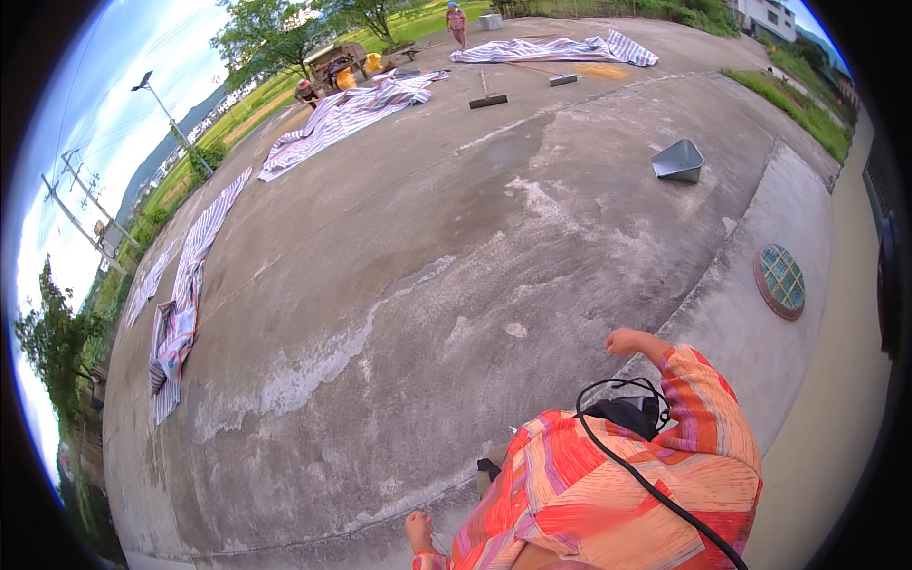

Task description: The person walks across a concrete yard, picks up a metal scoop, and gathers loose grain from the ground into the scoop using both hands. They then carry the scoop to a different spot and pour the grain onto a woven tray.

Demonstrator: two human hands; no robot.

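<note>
My left hand (419,531) hangs low beside my body, its fingers curled with nothing visible in them. Out to the other side, my right hand (623,343) is held over the concrete ground (442,370), also curled and seemingly bare. Between that hand and my patterned orange shirt (605,491) sits a black pouch (627,417) at my waist, with a black cable (641,481) looping from it across the shirt. Neither hand touches any object that I can see. A metal scoop (678,162) rests on the ground ahead to the right.
A round lattice-topped item (780,281) lies on the paler concrete strip. Striped tarps (349,117) lie crumpled farther off, near two long-handled pushers (488,101) and spread grain (602,70). One person (457,25) stands behind; another (306,91) bends near yellow sacks (345,78).
</note>
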